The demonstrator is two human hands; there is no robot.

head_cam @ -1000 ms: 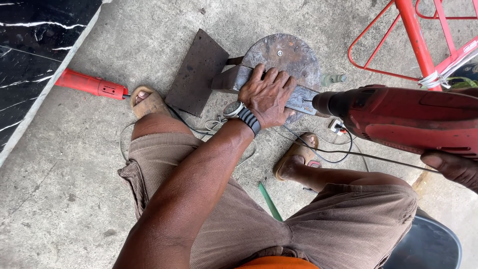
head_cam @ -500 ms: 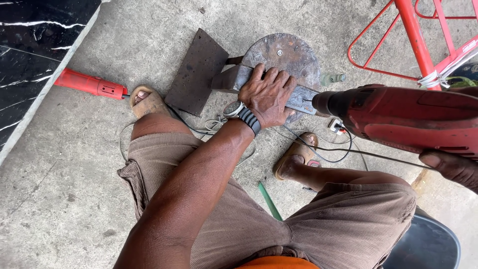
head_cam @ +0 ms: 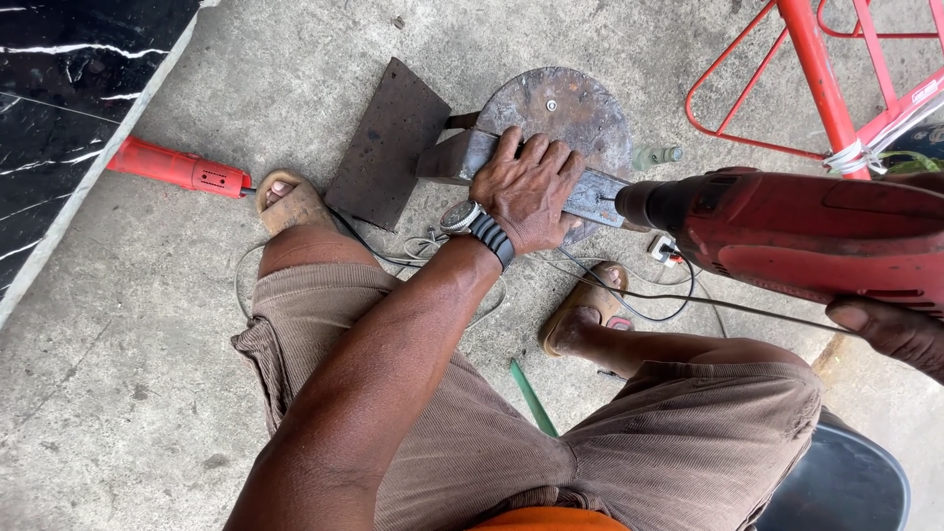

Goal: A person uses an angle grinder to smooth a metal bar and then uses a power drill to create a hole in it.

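My left hand (head_cam: 531,189), with a black wristwatch on the wrist, presses down on a flat grey metal bar (head_cam: 462,155) that lies across a rusty round metal disc (head_cam: 565,103) on the concrete floor. My right hand (head_cam: 890,329) grips a red electric drill (head_cam: 806,231). The drill's dark chuck points left at the bar's right end, close to my left fingers.
A rusty square plate (head_cam: 388,143) lies left of the disc. A red power tool (head_cam: 177,169) lies at the far left beside a black marble slab (head_cam: 69,98). Cables run between my sandalled feet. A red metal frame (head_cam: 816,79) stands at upper right.
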